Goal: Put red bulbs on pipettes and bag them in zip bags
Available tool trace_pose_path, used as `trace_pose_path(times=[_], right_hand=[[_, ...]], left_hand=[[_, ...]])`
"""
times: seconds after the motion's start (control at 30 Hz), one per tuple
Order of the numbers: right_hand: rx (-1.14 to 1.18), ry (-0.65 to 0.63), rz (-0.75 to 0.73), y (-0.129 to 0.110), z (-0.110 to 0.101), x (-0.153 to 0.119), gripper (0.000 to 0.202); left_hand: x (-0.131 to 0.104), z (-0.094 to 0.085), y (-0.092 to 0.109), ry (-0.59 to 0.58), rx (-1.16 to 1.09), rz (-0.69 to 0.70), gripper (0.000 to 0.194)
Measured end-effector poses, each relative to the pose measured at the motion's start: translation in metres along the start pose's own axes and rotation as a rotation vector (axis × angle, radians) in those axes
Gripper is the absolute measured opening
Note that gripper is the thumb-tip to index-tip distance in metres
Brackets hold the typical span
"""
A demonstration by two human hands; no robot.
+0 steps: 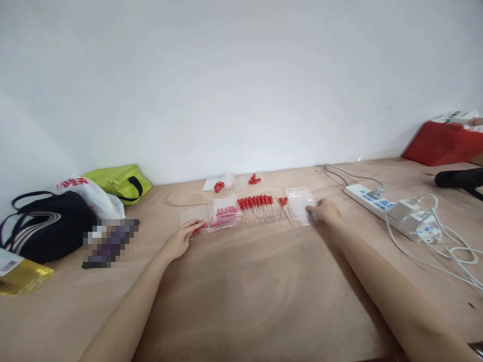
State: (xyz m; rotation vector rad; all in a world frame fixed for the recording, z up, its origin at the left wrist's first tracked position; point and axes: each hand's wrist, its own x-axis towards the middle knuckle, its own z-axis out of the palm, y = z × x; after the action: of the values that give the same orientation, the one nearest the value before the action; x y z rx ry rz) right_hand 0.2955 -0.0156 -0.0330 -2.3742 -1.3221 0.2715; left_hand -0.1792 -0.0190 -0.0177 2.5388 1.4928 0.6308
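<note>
Several slender tools [258,201] apparently point nearward, slanting rightward.

White power strip [385,205], lime-green bag [116,182]

Glossy plastic bags [301,198], smooth plastic-looking red handles [254,200], matt wood-grained tabletop [241,291]

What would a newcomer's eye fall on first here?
Probably the row of red-topped sticks at the centre, with a clear plastic bag to its right. After that, likely the lime-green bag at the back left and the white power strip on the right.
</note>
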Motion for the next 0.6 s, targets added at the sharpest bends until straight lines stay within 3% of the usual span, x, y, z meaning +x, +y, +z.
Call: trace_pose_path(times=[0.2, 0.27, 0.37, 0.47, 0.6], right_hand=[[0.093, 0.020, 0.073, 0.005, 0.005, 0.007, 0.058], [0.140, 0.035, 0.103, 0.006, 0.006, 0.008, 0.061], [0.243, 0.098, 0.116, 0.006, 0.007, 0.006, 0.043], [0.324, 0.162, 0.079, 0.004, 0.004, 0.005, 0.028], [0.426, 0.235, 0.021, -0.004, -0.005, 0.001, 0.029]], left_hand=[[0.008, 0.014, 0.001, 0.038, 0.017, 0.022, 0.043], [0.004, 0.014, 0.001, 0.121, 0.044, 0.011, 0.041], [-0.001, 0.011, 0.005, 0.263, 0.055, -0.024, 0.038], [-0.003, 0.008, 0.015, 0.366, 0.063, -0.061, 0.034], [-0.006, 0.008, 0.043, 0.460, 0.091, -0.070, 0.027]])
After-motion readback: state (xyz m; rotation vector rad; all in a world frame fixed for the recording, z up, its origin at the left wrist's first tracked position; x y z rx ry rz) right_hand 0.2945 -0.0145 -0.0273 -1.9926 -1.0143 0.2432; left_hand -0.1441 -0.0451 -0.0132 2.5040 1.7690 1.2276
